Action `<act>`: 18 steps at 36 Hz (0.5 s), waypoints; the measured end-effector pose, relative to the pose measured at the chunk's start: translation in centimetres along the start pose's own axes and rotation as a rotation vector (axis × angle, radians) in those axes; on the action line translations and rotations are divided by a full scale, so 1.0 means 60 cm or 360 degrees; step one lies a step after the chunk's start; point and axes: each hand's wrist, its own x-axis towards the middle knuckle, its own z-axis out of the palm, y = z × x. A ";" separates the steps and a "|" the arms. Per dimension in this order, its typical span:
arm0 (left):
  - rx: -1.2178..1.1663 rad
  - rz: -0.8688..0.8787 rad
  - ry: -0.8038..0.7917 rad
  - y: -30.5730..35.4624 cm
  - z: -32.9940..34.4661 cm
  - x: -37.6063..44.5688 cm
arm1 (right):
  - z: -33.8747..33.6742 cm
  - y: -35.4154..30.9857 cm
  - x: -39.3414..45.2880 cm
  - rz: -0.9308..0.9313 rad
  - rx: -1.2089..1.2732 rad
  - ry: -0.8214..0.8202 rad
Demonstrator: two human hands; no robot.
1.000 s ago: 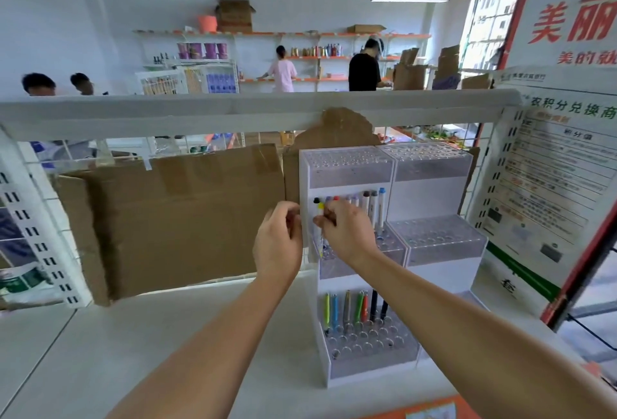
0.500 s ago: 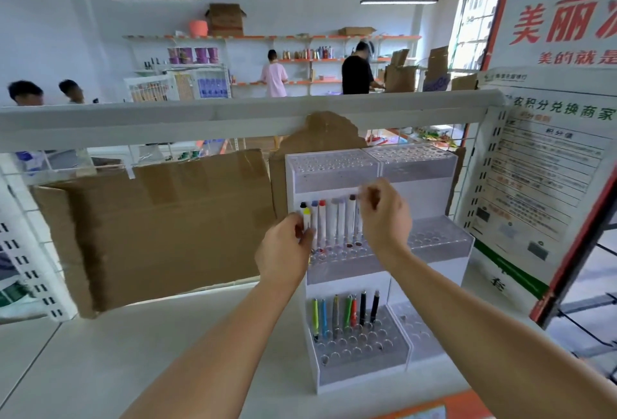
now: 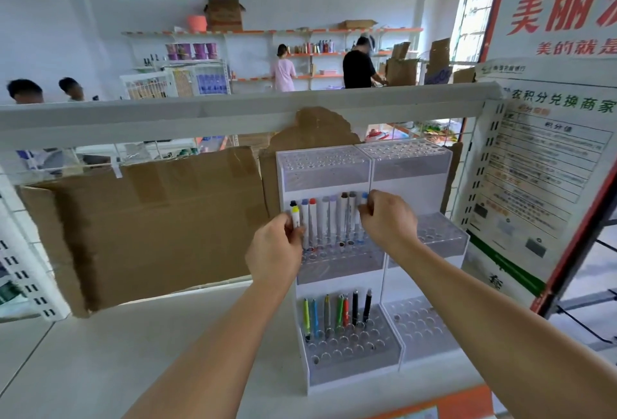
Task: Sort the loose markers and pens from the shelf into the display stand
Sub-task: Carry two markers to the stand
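Observation:
A white, tiered display stand (image 3: 324, 178) with rows of round holes stands on the shelf. Its middle tier holds a row of several white markers (image 3: 329, 218) with coloured caps. The bottom tier holds several thin pens (image 3: 337, 311), upright. My left hand (image 3: 275, 251) is closed around the yellow-capped marker (image 3: 295, 214) at the row's left end. At the right end my right hand (image 3: 387, 218) pinches the blue-capped marker (image 3: 364, 199), which stands in the row.
Taped brown cardboard (image 3: 150, 228) lines the back of the white shelf (image 3: 117, 358) to the left of the stand. A second holed stand (image 3: 420, 231) adjoins on the right. A printed poster (image 3: 547, 168) hangs at right. A white rail (image 3: 167, 114) runs overhead. People stand at distant shelves.
My right hand moved from the left of the marker row to its right end and now grips the blue-capped marker. My left hand stays at the yellow-capped marker.

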 end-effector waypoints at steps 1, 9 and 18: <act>-0.0002 0.0001 -0.0006 0.001 0.000 -0.001 | -0.001 -0.002 0.000 -0.0017 -0.0054 -0.0003; -0.0047 -0.0062 -0.0043 0.002 0.003 0.002 | -0.002 -0.004 -0.004 -0.0012 -0.0090 -0.0106; -0.0058 -0.0190 -0.0064 -0.012 0.000 -0.028 | 0.002 -0.010 -0.078 -0.0370 0.0071 0.0269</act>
